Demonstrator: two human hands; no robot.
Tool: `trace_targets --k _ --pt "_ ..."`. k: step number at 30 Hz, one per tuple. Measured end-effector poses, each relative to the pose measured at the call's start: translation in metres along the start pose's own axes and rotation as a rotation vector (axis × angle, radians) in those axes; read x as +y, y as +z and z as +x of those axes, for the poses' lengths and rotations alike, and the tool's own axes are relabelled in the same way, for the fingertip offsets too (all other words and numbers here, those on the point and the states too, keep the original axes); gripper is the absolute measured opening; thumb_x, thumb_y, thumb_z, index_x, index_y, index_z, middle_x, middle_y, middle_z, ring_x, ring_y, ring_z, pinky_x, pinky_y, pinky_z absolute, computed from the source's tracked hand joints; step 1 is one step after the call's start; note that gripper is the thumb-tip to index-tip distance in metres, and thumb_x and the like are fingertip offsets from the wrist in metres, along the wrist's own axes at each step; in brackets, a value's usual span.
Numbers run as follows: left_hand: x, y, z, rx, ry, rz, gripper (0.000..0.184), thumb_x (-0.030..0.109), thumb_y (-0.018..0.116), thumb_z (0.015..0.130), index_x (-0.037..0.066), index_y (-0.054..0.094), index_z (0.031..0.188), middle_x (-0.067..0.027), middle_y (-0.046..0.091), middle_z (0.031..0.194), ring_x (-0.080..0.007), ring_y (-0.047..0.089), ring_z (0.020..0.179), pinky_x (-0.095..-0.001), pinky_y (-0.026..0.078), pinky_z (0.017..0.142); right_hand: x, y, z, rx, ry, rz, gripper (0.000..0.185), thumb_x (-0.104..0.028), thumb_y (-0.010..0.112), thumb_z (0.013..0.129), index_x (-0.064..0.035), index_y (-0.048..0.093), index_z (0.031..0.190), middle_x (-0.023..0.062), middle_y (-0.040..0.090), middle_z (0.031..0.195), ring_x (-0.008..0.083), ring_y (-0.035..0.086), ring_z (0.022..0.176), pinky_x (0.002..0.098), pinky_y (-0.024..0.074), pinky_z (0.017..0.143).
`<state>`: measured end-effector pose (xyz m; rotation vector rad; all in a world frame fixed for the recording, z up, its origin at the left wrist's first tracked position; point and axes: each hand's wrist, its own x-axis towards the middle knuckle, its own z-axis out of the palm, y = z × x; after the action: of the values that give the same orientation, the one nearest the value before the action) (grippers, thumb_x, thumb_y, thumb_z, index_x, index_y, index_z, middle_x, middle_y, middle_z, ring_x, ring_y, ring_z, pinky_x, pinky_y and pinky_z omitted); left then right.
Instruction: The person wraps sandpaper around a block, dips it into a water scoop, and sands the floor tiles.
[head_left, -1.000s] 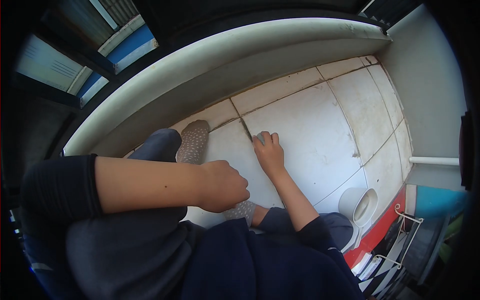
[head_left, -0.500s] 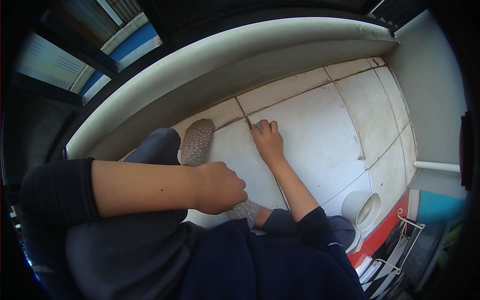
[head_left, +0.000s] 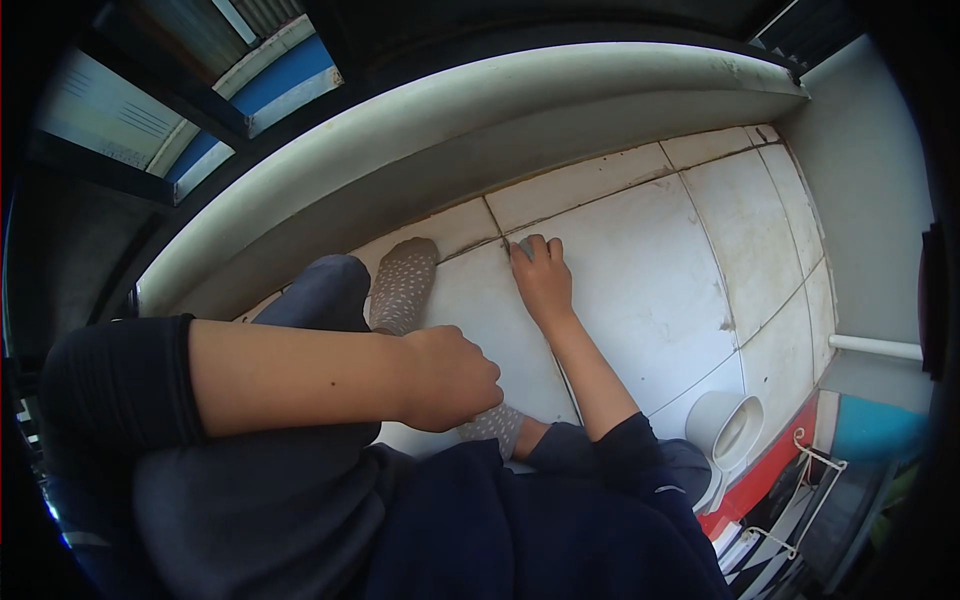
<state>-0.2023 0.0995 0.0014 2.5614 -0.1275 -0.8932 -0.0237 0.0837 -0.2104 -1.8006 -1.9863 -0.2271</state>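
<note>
My right hand [head_left: 542,280] is down on the white floor tiles [head_left: 630,270], with its fingers bent around a small grey piece [head_left: 526,249] that looks like a scrubbing pad. Most of that piece is hidden by the fingers. It touches the floor beside a dark grout line [head_left: 503,238] where tile joints cross. My left hand [head_left: 450,380] is a closed fist held above my lower legs, with its palm side turned away from view and nothing sticking out of it. Just past it is my foot in a dotted brown sock [head_left: 405,285].
A white dipper [head_left: 722,425] with a handle stands at my right by a red edge [head_left: 765,480]. Beyond it is a white wire rack [head_left: 820,460]. A low curved ledge [head_left: 450,130] bounds the floor ahead, and a white pipe [head_left: 875,347] juts from the right wall.
The whole view has shifted slightly. My right hand has slid a little along the tile towards the joint crossing, still holding the grey piece. The left fist looks the same.
</note>
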Motion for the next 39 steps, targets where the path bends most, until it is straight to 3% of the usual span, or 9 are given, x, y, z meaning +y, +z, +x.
trace_targets --k 4,12,15,19,27,35,39 --pt "0.003 -0.004 0.003 0.024 0.012 -0.026 0.021 0.028 0.055 0.089 0.008 0.060 0.096 -0.0068 0.059 0.093 -0.0245 0.062 0.088 -0.0384 0.049 0.074 0.000 0.011 0.017 0.038 0.040 0.003 0.023 -0.005 0.065 0.070 -0.0063 0.067 0.093 0.0096 0.055 0.095 0.0281 0.050 0.087 0.0310 0.0531 0.059" --pt "0.001 0.002 0.000 0.009 0.000 -0.018 0.022 0.028 0.054 0.090 0.008 0.060 0.096 -0.0068 0.060 0.093 -0.0246 0.062 0.089 -0.0386 0.049 0.075 0.003 -0.022 -0.042 -0.011 -0.043 0.044 0.023 -0.004 0.064 0.072 -0.0076 0.067 0.095 0.0074 0.058 0.101 0.0237 0.050 0.082 0.0284 0.0523 0.056" --pt "0.005 -0.002 0.005 -0.059 0.006 -0.001 0.022 0.028 0.054 0.090 0.008 0.060 0.097 -0.0065 0.060 0.093 -0.0243 0.062 0.090 -0.0387 0.049 0.075 0.000 -0.001 -0.014 0.013 0.026 0.060 0.023 -0.006 0.064 0.074 -0.0087 0.068 0.096 0.0070 0.058 0.103 0.0249 0.052 0.084 0.0303 0.0530 0.060" --pt "0.010 -0.011 0.011 0.012 0.038 -0.002 0.022 0.027 0.054 0.090 0.008 0.060 0.097 -0.0065 0.059 0.092 -0.0245 0.061 0.090 -0.0392 0.049 0.075 0.001 0.002 0.000 -0.036 0.156 0.104 0.027 -0.011 0.067 0.074 -0.0110 0.067 0.101 0.0044 0.060 0.110 0.0248 0.054 0.092 0.0327 0.0539 0.067" --pt "-0.004 0.002 -0.001 0.112 0.040 -0.063 0.022 0.028 0.054 0.089 0.008 0.059 0.097 -0.0071 0.060 0.092 -0.0253 0.062 0.087 -0.0399 0.049 0.074 0.013 -0.074 -0.113 -0.113 0.104 0.132 0.027 -0.013 0.074 0.067 -0.0132 0.071 0.094 0.0021 0.065 0.108 0.0199 0.059 0.091 0.0298 0.0535 0.069" --pt "0.007 -0.009 0.011 0.044 0.052 -0.007 0.021 0.028 0.054 0.089 0.009 0.059 0.095 -0.0072 0.059 0.091 -0.0260 0.062 0.085 -0.0397 0.049 0.072 0.011 -0.024 -0.027 -0.090 0.235 0.120 0.027 -0.013 0.072 0.070 -0.0138 0.070 0.096 0.0022 0.064 0.110 0.0218 0.059 0.093 0.0317 0.0535 0.070" --pt "0.007 -0.010 0.013 0.086 0.074 0.002 0.020 0.028 0.054 0.089 0.009 0.059 0.095 -0.0066 0.059 0.090 -0.0258 0.062 0.086 -0.0396 0.049 0.072 0.011 -0.044 -0.052 -0.143 0.247 0.147 0.024 -0.009 0.068 0.073 -0.0133 0.069 0.097 0.0030 0.063 0.112 0.0222 0.058 0.095 0.0322 0.0542 0.072"
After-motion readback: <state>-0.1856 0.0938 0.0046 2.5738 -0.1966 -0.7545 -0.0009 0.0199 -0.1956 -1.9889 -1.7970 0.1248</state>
